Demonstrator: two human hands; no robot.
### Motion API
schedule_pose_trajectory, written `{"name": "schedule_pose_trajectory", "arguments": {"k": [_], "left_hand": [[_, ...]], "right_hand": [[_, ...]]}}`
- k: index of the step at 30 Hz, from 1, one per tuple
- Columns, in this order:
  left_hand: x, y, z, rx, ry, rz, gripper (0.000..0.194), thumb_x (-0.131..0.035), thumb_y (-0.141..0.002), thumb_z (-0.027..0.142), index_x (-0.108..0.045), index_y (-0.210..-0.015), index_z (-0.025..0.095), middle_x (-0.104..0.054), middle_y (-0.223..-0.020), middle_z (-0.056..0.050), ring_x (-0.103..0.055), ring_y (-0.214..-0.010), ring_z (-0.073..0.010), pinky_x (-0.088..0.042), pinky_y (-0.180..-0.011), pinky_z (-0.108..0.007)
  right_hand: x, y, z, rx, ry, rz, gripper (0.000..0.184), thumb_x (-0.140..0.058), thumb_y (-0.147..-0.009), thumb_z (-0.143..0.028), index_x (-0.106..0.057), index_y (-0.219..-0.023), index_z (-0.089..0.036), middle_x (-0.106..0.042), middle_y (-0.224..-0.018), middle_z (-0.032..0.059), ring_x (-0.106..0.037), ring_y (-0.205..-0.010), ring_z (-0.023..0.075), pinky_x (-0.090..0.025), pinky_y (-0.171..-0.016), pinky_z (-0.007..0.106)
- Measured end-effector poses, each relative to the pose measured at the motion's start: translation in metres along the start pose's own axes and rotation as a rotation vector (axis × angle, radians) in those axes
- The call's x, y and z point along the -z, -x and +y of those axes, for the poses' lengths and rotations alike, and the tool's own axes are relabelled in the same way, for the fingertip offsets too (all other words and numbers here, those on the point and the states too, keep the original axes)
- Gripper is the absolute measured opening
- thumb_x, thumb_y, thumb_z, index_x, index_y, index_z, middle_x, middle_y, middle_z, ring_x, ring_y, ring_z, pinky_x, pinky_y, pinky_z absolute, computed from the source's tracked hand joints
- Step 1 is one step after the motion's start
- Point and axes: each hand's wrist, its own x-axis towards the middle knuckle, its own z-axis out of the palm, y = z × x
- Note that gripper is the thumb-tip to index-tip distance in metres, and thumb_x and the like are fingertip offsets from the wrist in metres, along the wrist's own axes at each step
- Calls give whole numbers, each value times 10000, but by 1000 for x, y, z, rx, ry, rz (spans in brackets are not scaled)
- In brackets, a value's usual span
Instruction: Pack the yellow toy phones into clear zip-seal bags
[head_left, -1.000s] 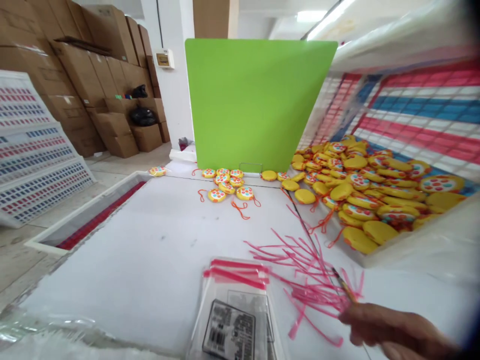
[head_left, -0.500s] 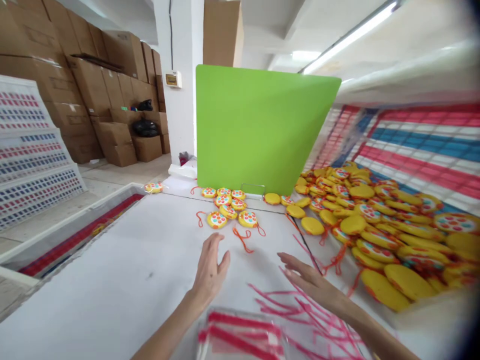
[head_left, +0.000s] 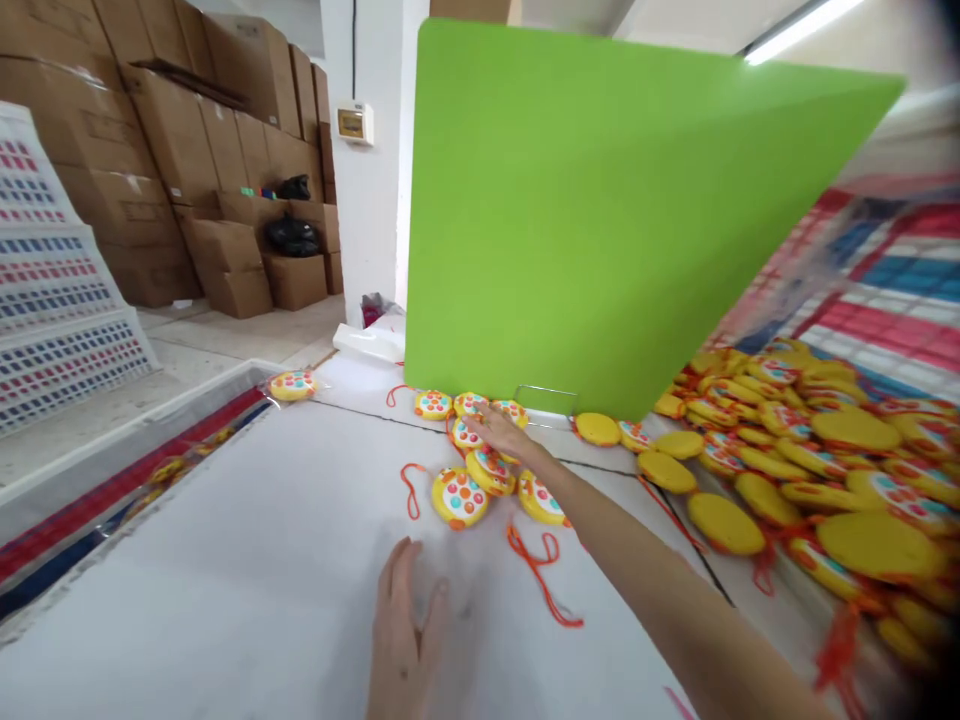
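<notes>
My right hand [head_left: 501, 428] reaches far across the white table [head_left: 247, 560], fingers stretched out over a small cluster of round yellow toys with coloured dots [head_left: 461, 497] and orange cords [head_left: 541, 570]. It touches or hovers just above the toys near the foot of the green board [head_left: 600, 210]. My left hand [head_left: 401, 635] lies flat on the table nearer to me, fingers together and extended, holding nothing. A big pile of the same yellow toys [head_left: 810, 470] fills a tray on the right.
Stacked cardboard boxes [head_left: 172, 150] line the back left wall. White crates with red and blue parts [head_left: 52, 300] stand at left. A white trough [head_left: 112, 470] runs along the table's left edge. One yellow toy [head_left: 292, 385] lies apart at the far left.
The view moved forward toward the green board. My right hand stretched out to the toy cluster. My left hand stayed low on the table. The bags and pink strips left the view.
</notes>
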Motion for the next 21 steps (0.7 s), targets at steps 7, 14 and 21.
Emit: {"name": "schedule_pose_trajectory", "arguments": {"k": [7,14,21], "left_hand": [[-16,1,-9,33,31,67,386,-424,-879,302,-450,-1240,167,-485,-1318,-142,-472,-1222,-268,-471,-946,-406],[-22,1,-3,57,97,149,442,-389,-858,347,-415,-1244,134,-457,-1331,-162,-415,-1263,-264,-391,-1023,-410],[-29,-3,-3,116,66,269,505,-421,-810,397,-417,-1256,162,-380,-1400,-166,-394,-1276,-306,-429,-989,-415]], "right_hand": [[-14,-61,-11,-122,141,-80,915,-410,-711,-775,-271,-1438,-237,-134,-1518,168,-114,-1353,433,-121,-1029,611],[-22,34,-2,98,238,-122,740,-405,-794,-676,-350,-1400,-254,-237,-1484,140,-199,-1347,354,-188,-1048,515],[-26,-14,-67,178,159,-6,609,-366,-874,-566,-324,-1402,-265,-209,-1502,107,-148,-1369,303,-184,-1054,512]]}}
